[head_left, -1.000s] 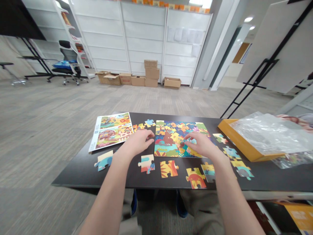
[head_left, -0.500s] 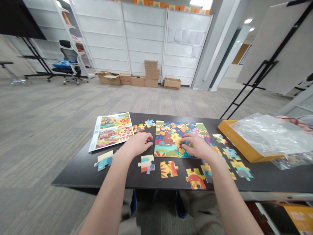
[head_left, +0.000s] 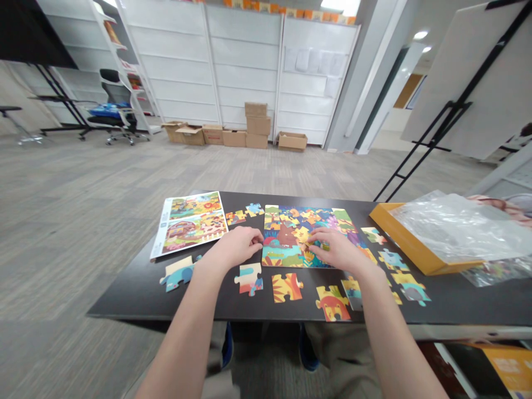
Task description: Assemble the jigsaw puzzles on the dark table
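Observation:
A colourful animal jigsaw puzzle board [head_left: 286, 259] lies on the dark table, with loose yellow pieces on its middle. My right hand [head_left: 332, 246] is over the board's right half, fingers bent and pinched on a small yellow puzzle piece [head_left: 310, 245] mostly hidden by the fingertips. At the board's left edge my left hand [head_left: 241, 245] is closed, thumb and fingertips against that edge. Larger puzzle pieces lie near the front: a red and white one [head_left: 250, 278], an orange leafy one [head_left: 286, 287] and a lion-faced one [head_left: 333, 305].
A picture sheet [head_left: 192, 223] lies left of my left hand, with an elephant piece [head_left: 178, 275] in front of it. At right stands a yellow box lid [head_left: 419, 252] with clear plastic wrapping [head_left: 461, 227]. More pieces [head_left: 393, 259] lie between the lid and the board.
My left hand has shifted slightly right, bringing its fingertips to the board's edge. My right hand stays over nearly the same spot, its fingers moving only slightly.

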Tool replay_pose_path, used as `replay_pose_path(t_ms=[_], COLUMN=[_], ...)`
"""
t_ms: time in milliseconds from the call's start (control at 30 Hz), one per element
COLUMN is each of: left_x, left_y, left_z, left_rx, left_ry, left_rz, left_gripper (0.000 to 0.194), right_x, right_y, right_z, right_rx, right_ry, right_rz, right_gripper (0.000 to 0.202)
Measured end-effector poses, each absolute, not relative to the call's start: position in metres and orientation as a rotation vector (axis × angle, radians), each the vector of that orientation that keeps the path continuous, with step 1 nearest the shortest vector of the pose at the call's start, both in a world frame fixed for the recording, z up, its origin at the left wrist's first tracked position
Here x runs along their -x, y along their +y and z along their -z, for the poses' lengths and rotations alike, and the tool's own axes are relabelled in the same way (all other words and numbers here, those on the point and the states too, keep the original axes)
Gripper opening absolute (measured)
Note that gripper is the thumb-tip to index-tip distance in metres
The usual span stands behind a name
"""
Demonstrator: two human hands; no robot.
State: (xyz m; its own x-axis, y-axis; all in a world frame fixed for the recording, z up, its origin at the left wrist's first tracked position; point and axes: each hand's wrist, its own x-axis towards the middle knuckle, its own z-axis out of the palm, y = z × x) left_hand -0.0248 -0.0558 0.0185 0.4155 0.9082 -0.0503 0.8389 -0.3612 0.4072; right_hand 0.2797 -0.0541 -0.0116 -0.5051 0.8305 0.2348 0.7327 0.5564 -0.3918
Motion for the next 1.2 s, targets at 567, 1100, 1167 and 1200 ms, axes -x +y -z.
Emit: replay_pose_path(t_ms=[567, 1100, 1167, 1200], left_x=[0.024, 0.026, 0.026, 0.026], left_y=[-0.050, -0.050, -0.050, -0.050], left_z=[-0.010, -0.009, -0.010, -0.010], left_rx=[-2.348, -2.351, -2.351, -2.352], left_ry=[1.479, 1.475, 1.469, 1.470], left_rz=[-0.267, -0.296, -0.287, -0.284], left_gripper=[0.020, 0.020, 0.020, 0.020], right_x=[-0.247, -0.226, -0.227, -0.228], right_y=[-0.028, 0.014, 0.012, 0.011], right_z=[-0.010, 0.010, 0.009, 0.008], right_rx=[1.620, 1.657, 1.659, 1.657], right_ry=[-2.400, -2.392, -2.344, -2.329], right_rz=[-0.144, -0.166, -0.255, -0.291], right_gripper=[0.015, 0.022, 0.025, 0.027])
